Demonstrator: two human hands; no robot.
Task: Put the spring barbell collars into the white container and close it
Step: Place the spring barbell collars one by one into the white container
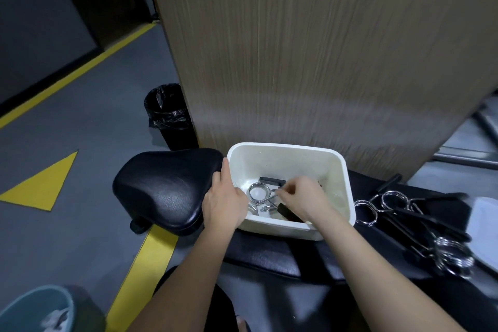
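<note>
A white container (334, 170) sits open on a black padded bench. My left hand (223, 199) grips its left rim. Inside the container my right hand (304, 197) is pinched on the wire handle of a chrome spring collar (257, 193) with black grips, which lies on the container floor. To the right of the container, several more chrome spring collars (420, 221) with black handles lie in a heap on the bench. A white lid (485, 218) shows partly at the right edge.
A black padded seat (164, 188) juts out left of the container. A wood-grain panel (310, 48) rises right behind it. A black bin (168, 116) stands on the grey floor, and a teal bucket (35, 310) is at the lower left.
</note>
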